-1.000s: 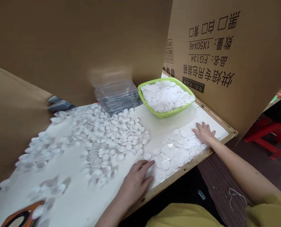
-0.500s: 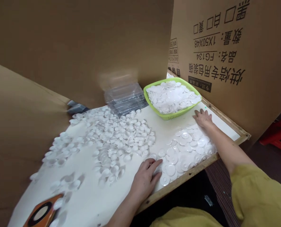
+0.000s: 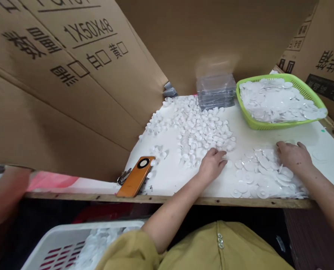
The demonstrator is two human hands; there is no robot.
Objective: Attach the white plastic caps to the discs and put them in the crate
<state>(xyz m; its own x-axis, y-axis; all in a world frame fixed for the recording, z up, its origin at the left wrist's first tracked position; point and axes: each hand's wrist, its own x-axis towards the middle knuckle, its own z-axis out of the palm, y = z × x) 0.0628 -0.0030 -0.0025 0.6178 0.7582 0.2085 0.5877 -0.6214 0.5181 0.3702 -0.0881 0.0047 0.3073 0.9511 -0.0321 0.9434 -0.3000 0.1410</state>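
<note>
My left hand (image 3: 212, 165) is at the near edge of a heap of small white cap-like plastic parts (image 3: 202, 129), fingers slightly bent and apart. No part shows clearly between them. Over to the right, my right hand (image 3: 294, 156) rests at the far right side of a spread of thin, flat white plastic discs (image 3: 258, 178), its fingers apart and bent down, the tips partly hidden. Behind that hand stands a light-green basket (image 3: 268, 125), filled with more flat white discs.
A stack of clear plastic boxes (image 3: 216, 92) stands behind the heap. Cardboard walls (image 3: 99, 90) enclose the table. An orange phone (image 3: 135, 178) lies near the wooden front edge (image 3: 225, 201). Below is a white basket (image 3: 57, 236) with white parts; another person's arm (image 3: 6, 191) shows far left.
The view has swung left, bringing the whole phone and the white basket into sight. My left hand has gone from the discs to the small-parts heap; my right hand has drawn in against the discs.
</note>
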